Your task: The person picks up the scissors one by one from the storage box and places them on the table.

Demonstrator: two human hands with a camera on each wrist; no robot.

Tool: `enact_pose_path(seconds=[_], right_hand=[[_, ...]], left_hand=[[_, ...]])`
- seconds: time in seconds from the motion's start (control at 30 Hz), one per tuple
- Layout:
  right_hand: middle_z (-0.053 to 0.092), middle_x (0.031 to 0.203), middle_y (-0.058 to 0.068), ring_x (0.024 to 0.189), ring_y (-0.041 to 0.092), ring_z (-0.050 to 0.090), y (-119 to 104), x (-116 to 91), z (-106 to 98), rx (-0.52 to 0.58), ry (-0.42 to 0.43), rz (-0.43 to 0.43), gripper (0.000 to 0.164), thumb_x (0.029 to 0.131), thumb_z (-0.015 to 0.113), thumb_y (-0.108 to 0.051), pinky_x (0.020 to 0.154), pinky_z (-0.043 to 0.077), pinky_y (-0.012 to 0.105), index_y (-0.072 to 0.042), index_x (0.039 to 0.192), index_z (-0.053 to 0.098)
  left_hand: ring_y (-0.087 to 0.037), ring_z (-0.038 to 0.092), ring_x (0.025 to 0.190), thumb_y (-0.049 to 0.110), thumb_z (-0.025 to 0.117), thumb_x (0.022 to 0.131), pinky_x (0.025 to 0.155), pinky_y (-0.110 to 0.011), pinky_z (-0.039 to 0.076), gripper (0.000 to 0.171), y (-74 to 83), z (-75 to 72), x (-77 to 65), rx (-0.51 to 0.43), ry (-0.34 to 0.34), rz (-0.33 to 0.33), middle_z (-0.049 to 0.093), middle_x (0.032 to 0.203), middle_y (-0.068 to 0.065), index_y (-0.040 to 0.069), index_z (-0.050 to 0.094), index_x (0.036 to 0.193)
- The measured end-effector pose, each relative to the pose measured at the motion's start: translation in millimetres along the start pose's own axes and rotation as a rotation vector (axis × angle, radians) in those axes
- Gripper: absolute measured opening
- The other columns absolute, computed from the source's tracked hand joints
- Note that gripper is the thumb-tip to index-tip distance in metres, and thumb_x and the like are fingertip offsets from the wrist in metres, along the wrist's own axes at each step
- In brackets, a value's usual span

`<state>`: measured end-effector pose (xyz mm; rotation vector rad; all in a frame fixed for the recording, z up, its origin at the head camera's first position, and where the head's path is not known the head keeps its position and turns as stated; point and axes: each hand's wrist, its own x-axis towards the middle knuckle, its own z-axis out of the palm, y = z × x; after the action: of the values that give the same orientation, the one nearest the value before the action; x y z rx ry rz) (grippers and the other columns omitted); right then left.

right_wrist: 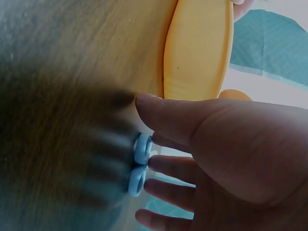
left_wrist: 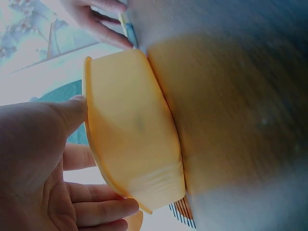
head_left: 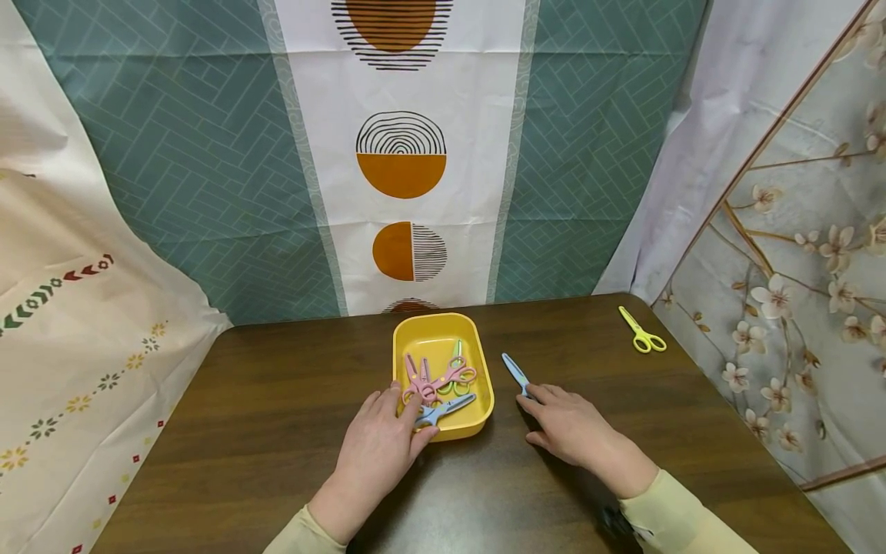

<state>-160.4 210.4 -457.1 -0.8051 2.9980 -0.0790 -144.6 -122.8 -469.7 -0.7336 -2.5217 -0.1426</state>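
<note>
A yellow plastic tray (head_left: 479, 404) stands on the table with several pairs of scissors inside: pink scissors (head_left: 454, 375), light green scissors (head_left: 457, 351) and blue scissors (head_left: 450, 408). My left hand (head_left: 379, 445) rests at its near left corner, thumb against the rim and index finger reaching inside over the blue scissors. To the right, another pair of blue scissors (head_left: 513, 369) lies on the table, blade pointing away. Over their handles (right_wrist: 143, 149) is my right hand (head_left: 571, 427), fingers extended and fingertips at the loops. The head view hides those loops beneath the hand.
Yellow-green scissors (head_left: 642, 335) lie at the far right of the brown wooden table (head_left: 277, 431). Behind the table's back edge hangs a patterned teal and white cloth (head_left: 208, 192). Floral cloth (head_left: 775, 323) borders the right side, and cream cloth (head_left: 104, 346) the left.
</note>
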Motion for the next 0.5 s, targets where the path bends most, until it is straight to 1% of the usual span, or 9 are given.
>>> enact_pose_path(seconds=[0.2,0.5], right_hand=[[0.054,0.161,0.024,0.146,0.047,0.054,-3.0,-4.7,-2.6,0.030,-0.028,0.010,0.065,0.100,0.085,-0.032,0.114,0.050,0.063,-0.002,0.154,0.062],[0.056,0.159,0.023,0.145,0.048,0.055,3.6,-3.8,1.0,0.030,0.003,-0.007,0.062,0.100,0.085,-0.031,0.114,0.050,0.061,-0.004,0.152,0.064]], left_hand=[[-0.041,0.073,0.115,0.051,0.083,0.098,0.109,-0.053,0.055,0.056,0.0,0.5,0.3,0.001,0.011,0.006,0.072,0.125,-0.028,0.004,0.077,0.125],[-0.041,0.073,0.115,0.052,0.083,0.098,0.109,-0.053,0.055,0.056,-0.5,1.0,0.4,0.005,0.017,0.012,0.072,0.124,-0.028,0.004,0.077,0.125]])
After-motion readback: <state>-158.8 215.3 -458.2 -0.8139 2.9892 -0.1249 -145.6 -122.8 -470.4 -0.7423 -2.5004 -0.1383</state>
